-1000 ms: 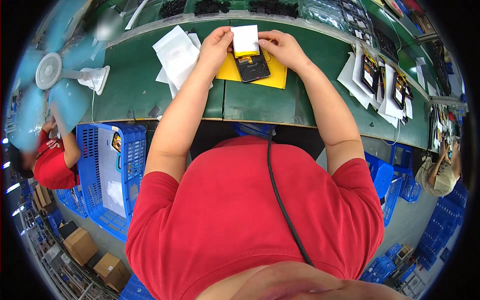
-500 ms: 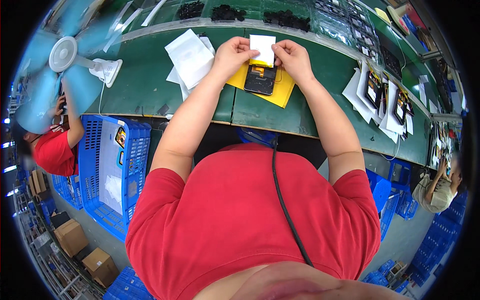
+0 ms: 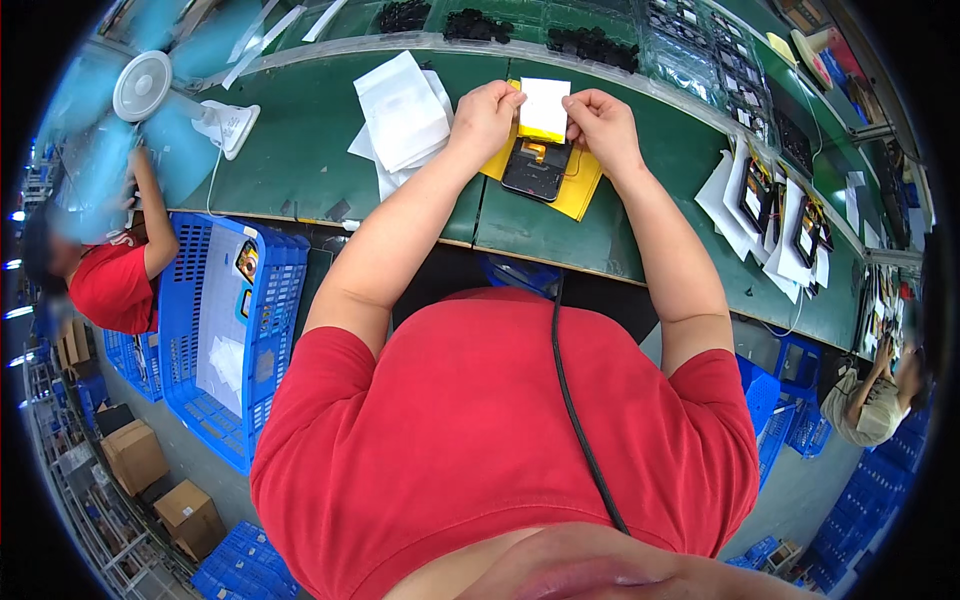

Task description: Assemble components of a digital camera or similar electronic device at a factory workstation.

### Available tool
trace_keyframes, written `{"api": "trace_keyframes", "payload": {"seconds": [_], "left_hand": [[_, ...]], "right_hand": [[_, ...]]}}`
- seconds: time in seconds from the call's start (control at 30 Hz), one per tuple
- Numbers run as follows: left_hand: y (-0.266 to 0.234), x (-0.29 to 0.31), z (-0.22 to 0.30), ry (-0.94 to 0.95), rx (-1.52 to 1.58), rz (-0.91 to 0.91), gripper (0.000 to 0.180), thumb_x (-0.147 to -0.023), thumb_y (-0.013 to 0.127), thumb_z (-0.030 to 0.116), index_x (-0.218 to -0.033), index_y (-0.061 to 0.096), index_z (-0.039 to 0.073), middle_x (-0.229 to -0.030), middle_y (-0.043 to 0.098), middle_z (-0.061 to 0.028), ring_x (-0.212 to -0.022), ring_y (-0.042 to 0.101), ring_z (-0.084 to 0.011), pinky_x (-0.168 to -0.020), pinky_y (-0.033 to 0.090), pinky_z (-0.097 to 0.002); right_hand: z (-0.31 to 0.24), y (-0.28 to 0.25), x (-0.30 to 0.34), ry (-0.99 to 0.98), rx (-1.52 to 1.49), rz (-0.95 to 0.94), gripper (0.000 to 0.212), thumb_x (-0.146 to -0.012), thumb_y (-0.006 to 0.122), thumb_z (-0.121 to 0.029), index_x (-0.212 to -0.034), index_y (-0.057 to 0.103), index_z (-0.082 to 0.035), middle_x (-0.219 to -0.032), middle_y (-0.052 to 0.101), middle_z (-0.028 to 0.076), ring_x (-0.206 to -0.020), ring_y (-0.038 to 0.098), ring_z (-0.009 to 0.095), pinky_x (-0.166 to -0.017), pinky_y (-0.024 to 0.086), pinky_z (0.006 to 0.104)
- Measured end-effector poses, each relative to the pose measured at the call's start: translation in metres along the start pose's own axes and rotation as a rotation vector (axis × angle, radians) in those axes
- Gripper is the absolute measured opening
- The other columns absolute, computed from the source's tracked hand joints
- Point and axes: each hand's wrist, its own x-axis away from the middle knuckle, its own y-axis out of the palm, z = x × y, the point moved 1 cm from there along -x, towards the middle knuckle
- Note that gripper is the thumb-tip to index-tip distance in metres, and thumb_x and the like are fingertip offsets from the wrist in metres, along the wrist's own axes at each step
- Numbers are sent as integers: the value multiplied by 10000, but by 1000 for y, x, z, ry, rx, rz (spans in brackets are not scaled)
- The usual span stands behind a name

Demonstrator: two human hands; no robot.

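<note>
A flat white rectangular piece with a yellow lower band is held up between my two hands. My left hand is closed at its left edge, thumb and fingers pinched. My right hand pinches the right edge. Just below the piece lies a black device shaped like a phone, with an orange-yellow flex strip near its top. A thin red wire shows at the device's right side. Under the device is a yellow sheet or folder. The back of the white piece is hidden.
Left of my hands, white sheets lie on the green table. A running fan stands farther left. Papers with black-framed devices lie right. Small black parts sit behind; a blue crate stands below left. Other people work at both sides.
My left thumb has shifted from the white piece's face to its left edge. My right hand still holds the right edge. The whole view has shifted slightly.
</note>
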Motion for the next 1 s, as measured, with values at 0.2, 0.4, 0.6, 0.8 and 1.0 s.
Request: {"api": "trace_keyframes", "payload": {"seconds": [0.2,0.4,0.6,0.8,1.0], "left_hand": [[-1,5,14,174,-158,162,252,-955,578,224,-842,563,-1,-815,624,-198,-814,601,-411,-723,475,-469],[-14,14,34,406,-118,230,281,-918,635,207,-737,553,7,-718,570,-165,-689,572,-374,-608,450,-449],[-38,53,88,884,-148,130,307,-766,793,205,-627,550,80,-598,501,-81,-539,531,-283,-489,421,-398],[-93,78,94,700,-370,244,566,-713,818,228,-1212,586,95,-1167,595,-104,-1128,554,-328,-973,428,-456],[-145,90,48,210,-721,103,960,-651,864,356,-1461,407,122,-1533,351,-148,-1443,257,-401,-1163,211,-586]], "right_hand": [[0,-3,-1,-6,-9,-1,162,-955,650,-212,-888,650,-65,-669,604,-39,-552,526,24,-495,403,180],[-2,-4,-5,-5,-1,-12,162,-956,647,-211,-896,651,-60,-675,607,-33,-561,523,26,-509,409,179],[12,-6,-11,-23,14,8,166,-947,640,-191,-910,659,-31,-695,601,-14,-593,552,61,-528,444,211],[16,-12,-7,-44,1,-38,159,-976,616,-197,-912,643,-54,-662,586,-32,-556,518,39,-520,409,187],[18,-12,-10,-72,-26,-64,133,-985,603,-190,-931,634,-72,-659,584,-43,-553,510,31,-520,394,176]]}}
